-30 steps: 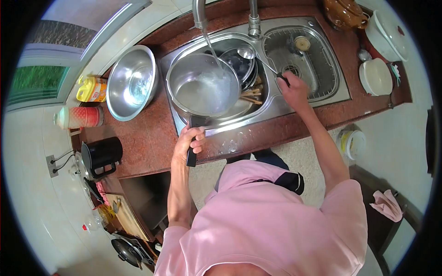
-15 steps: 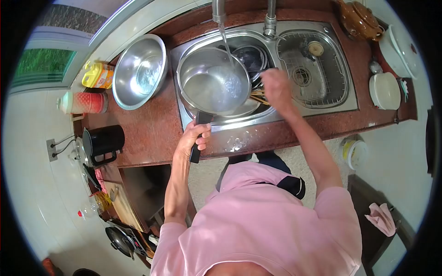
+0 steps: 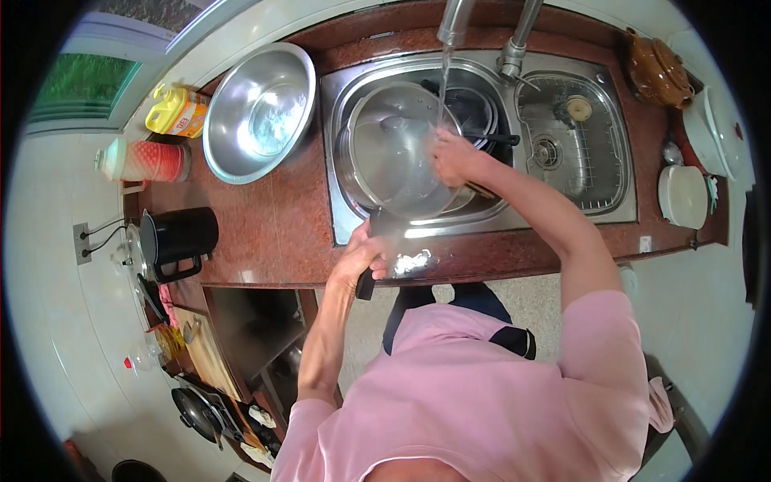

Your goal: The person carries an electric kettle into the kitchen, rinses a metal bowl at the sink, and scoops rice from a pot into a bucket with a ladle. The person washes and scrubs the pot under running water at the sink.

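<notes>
My left hand (image 3: 363, 255) is closed around the black handle of a steel pot (image 3: 385, 173), which is tilted over the left sink basin (image 3: 337, 100). Water runs from the faucet (image 3: 455, 24) into the pot near its right side, and some water lies inside. My right hand (image 3: 456, 157) is at the pot's inner right side, in the stream, with its fingers curled; whatever they hold, if anything, is hidden. Behind the pot, dark pans (image 3: 470, 108) sit in the same basin, one black handle (image 3: 502, 139) pointing right. Wooden chopsticks (image 3: 480, 190) show partly beneath my right wrist.
A large steel bowl (image 3: 261, 112) stands left on the red-brown counter (image 3: 241, 233), near a yellow bottle (image 3: 177, 112) and a black kettle (image 3: 181, 241). The right basin (image 3: 582, 153) has a wire rack and a drain. A brown clay pot (image 3: 657, 68) and white bowls (image 3: 683, 197) are at right.
My right hand has moved left from beside the pot into it, under the stream. My left hand keeps its hold on the handle. The whole view has shifted slightly.
</notes>
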`<state>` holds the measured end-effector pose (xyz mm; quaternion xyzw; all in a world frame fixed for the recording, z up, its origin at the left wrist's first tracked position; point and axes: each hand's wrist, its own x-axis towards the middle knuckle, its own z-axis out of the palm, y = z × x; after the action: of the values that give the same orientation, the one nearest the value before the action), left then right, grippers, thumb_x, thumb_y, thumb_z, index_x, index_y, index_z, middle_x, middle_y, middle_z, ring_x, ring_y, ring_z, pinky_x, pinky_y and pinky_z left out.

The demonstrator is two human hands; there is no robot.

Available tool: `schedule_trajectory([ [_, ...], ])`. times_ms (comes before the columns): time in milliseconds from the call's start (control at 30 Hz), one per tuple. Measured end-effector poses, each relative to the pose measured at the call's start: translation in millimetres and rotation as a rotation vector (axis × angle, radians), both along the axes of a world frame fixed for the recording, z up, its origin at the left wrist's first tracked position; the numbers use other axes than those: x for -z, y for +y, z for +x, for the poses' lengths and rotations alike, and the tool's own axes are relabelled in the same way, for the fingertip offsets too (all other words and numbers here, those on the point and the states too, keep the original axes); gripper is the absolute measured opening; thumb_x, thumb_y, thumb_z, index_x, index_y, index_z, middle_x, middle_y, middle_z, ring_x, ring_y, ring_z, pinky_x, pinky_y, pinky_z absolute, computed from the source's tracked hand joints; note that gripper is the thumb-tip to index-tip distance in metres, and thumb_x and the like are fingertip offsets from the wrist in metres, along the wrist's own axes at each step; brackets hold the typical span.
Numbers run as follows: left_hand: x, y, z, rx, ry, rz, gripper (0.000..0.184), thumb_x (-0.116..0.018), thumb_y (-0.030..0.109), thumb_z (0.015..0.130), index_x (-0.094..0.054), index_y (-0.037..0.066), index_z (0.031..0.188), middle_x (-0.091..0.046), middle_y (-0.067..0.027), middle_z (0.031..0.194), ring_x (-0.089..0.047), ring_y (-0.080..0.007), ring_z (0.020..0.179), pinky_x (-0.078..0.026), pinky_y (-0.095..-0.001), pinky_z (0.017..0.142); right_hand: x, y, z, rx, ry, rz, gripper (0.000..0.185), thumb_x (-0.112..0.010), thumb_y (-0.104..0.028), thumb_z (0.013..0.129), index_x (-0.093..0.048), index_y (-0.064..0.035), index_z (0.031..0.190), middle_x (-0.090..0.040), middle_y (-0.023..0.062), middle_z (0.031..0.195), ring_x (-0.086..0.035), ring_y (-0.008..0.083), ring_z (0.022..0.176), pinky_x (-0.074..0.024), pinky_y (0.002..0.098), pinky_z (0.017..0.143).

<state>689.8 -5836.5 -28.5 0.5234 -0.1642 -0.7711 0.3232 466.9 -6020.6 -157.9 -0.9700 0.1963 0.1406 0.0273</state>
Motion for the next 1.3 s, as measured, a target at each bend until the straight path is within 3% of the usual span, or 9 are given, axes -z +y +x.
schedule_trajectory([
  [167,4.7,-3.2,6.8,0.022,0.019,-0.003,0.039,-0.064,-0.001,0.086,-0.045,0.007,0.119,-0.042,0.0000,0.061,-0.037,-0.0062,0.040,-0.029,-0.0227,0.032,-4.9,41.3,61.8,0.284,0.060,0.316,0.037,-0.052,-0.021,0.091,-0.065,-0.0066,0.123,-0.064,0.0178,0.124,-0.058,0.0301,0.118,-0.0440,0.0465,0.099],
  [267,4.6,-5.1,10.2,0.034,-0.016,-0.014,0.043,-0.065,-0.001,0.086,-0.044,0.006,0.123,-0.042,0.0004,0.060,-0.037,-0.0060,0.040,-0.029,-0.0227,0.032,-5.3,61.2,88.8,0.463,-0.503,1.120,0.036,-0.054,-0.023,0.092,-0.065,-0.0060,0.121,-0.067,0.0218,0.112,-0.064,0.0337,0.105,-0.0483,0.0439,0.094],
  [367,6.1,-6.5,13.2,0.042,-0.036,-0.017,0.047,-0.066,-0.001,0.086,-0.042,0.004,0.127,-0.041,0.0010,0.058,-0.037,-0.0058,0.041,-0.030,-0.0228,0.033,-21.2,59.4,55.4,0.345,-0.613,1.131,0.029,-0.055,-0.024,0.093,-0.065,-0.0047,0.113,-0.068,0.0234,0.103,-0.066,0.0374,0.098,-0.0498,0.0431,0.091],
  [533,14.3,-6.4,21.4,0.054,0.008,-0.025,0.053,-0.066,-0.001,0.085,-0.041,0.003,0.131,-0.040,0.0017,0.056,-0.036,-0.0055,0.040,-0.030,-0.0227,0.032,8.5,-11.0,-3.5,0.018,-0.374,0.036,0.016,-0.059,-0.020,0.091,-0.070,-0.0076,0.087,-0.069,0.0178,0.094,-0.066,0.0358,0.089,-0.0500,0.0476,0.075],
  [733,17.5,-10.9,26.7,0.060,0.032,-0.020,0.051,-0.065,0.000,0.084,-0.044,0.003,0.130,-0.040,0.0022,0.056,-0.036,-0.0054,0.039,-0.029,-0.0227,0.031,-55.1,64.0,46.6,0.581,-0.668,1.215,0.016,-0.062,-0.017,0.087,-0.067,-0.0015,0.087,-0.065,0.0196,0.075,-0.064,0.0347,0.077,-0.0480,0.0453,0.069],
  [900,20.2,-13.3,27.9,0.077,0.049,0.015,0.056,-0.054,-0.006,0.078,-0.042,-0.001,0.132,-0.044,-0.0017,0.058,-0.035,-0.0074,0.039,-0.030,-0.0244,0.032,11.7,-7.2,1.3,0.057,-0.175,0.115,0.015,-0.068,-0.021,0.078,-0.070,-0.0070,0.083,-0.064,0.0112,0.097,-0.062,0.0340,0.095,-0.0521,0.0441,0.079],
  [1000,21.8,-18.5,28.1,0.099,0.044,0.036,0.058,-0.055,-0.006,0.079,-0.040,-0.001,0.135,-0.044,-0.0017,0.058,-0.035,-0.0073,0.039,-0.030,-0.0242,0.032,47.0,8.5,18.7,0.144,-0.315,0.033,0.017,-0.068,-0.020,0.078,-0.073,-0.0060,0.086,-0.069,0.0172,0.095,-0.068,0.0339,0.086,-0.0559,0.0443,0.079],
  [1233,31.8,-22.5,24.9,0.109,0.029,0.098,0.045,-0.068,0.001,0.082,-0.046,0.005,0.121,-0.041,0.0005,0.057,-0.036,-0.0058,0.038,-0.028,-0.0235,0.030,-24.2,45.3,32.0,0.533,-0.427,1.246,0.021,-0.059,-0.015,0.086,-0.070,-0.0002,0.095,-0.068,0.0237,0.092,-0.067,0.0352,0.091,-0.0533,0.0459,0.079],
  [1300,28.6,-25.6,22.3,0.120,0.033,0.096,0.046,-0.069,0.002,0.082,-0.046,0.004,0.122,-0.041,0.0003,0.057,-0.036,-0.0059,0.037,-0.028,-0.0238,0.030,19.1,21.4,1.2,0.280,-0.286,0.748,0.016,-0.062,-0.015,0.082,-0.071,-0.0029,0.089,-0.070,0.0201,0.086,-0.067,0.0349,0.081,-0.0524,0.0459,0.072],
])
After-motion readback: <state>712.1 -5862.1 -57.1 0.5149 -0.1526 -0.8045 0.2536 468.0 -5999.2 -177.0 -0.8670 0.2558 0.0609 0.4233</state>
